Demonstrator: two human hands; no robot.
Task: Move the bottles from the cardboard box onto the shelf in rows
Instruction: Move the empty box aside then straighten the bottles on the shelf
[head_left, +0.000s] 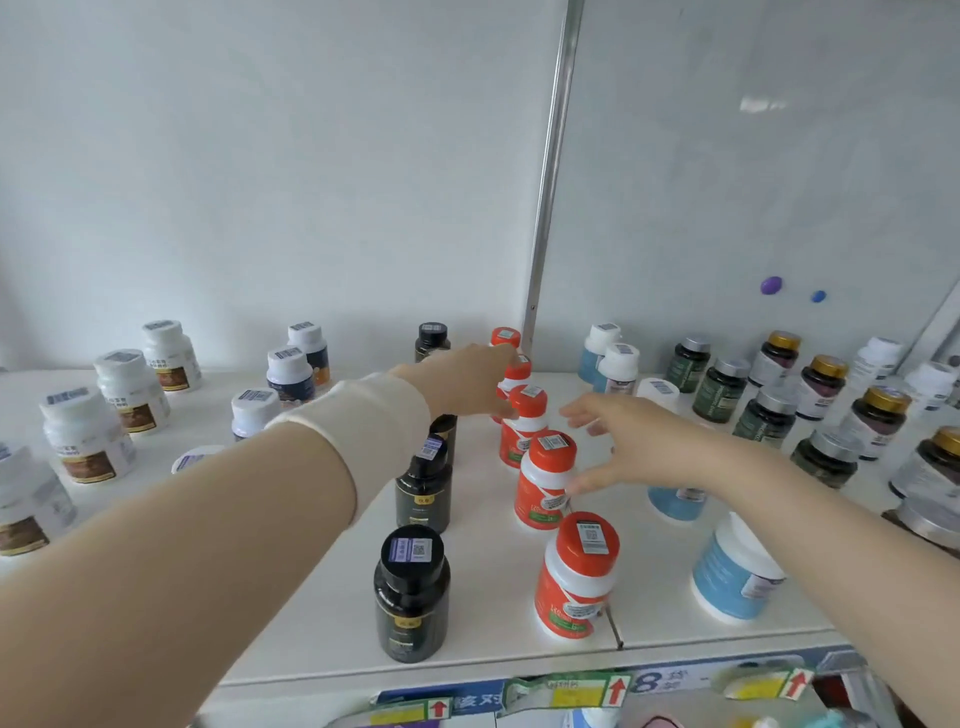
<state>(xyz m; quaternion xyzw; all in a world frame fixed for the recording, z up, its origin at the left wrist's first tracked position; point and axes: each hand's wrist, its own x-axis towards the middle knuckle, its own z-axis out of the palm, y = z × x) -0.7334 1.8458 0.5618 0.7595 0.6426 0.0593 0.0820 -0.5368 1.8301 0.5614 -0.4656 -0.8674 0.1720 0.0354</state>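
A white shelf (322, 623) carries bottles in rows running front to back. My left hand (467, 382) reaches to the back of the orange-capped row and grips an orange bottle (518, 370), second from the wall, between fingers and thumb. My right hand (631, 447) hovers with spread fingers to the right of the same row, its thumb beside another orange bottle (546, 475); it holds nothing. The front orange bottle (576, 571) stands near the shelf edge. A row of black bottles (412, 592) stands to the left, partly behind my left arm. The cardboard box is out of view.
White bottles with brown labels (85, 441) fill the left. Pale blue bottles (737, 569), dark green ones (722, 387) and gold-capped ones (878, 421) fill the right. A metal upright (550, 156) stands at the back. Price tags (571, 691) hang along the front edge.
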